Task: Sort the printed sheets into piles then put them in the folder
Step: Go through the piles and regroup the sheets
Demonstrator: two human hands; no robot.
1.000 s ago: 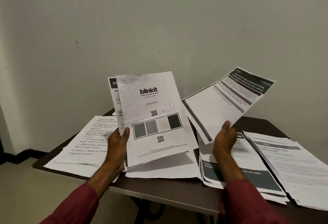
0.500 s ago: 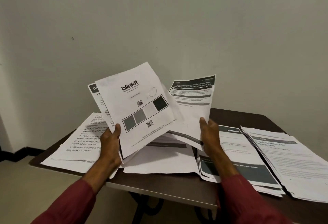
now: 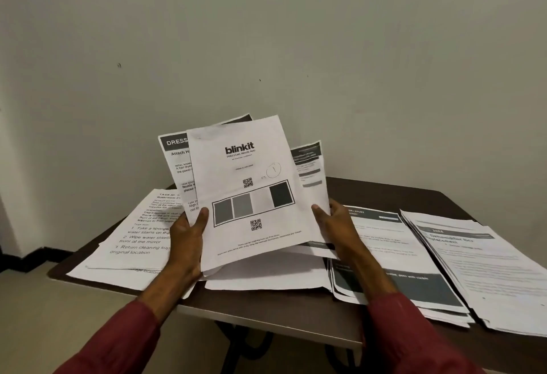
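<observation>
Top paper sheet: white, printed black; a row of grey-to-black squares is recorded.
Rectangular table top: dark brown.
Fabric sleeves: maroon.

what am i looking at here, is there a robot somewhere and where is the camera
There is no robot. A person wears one camera on the head, looking forward and down, so you see their own arms. The left hand and right hand grip a bundle of printed sheets by its sides, above a dark table. The top sheet reads blinkit. On the table lie a left pile, a dark-banded pile, a far-right pile and loose sheets under the bundle. No folder shows.
</observation>
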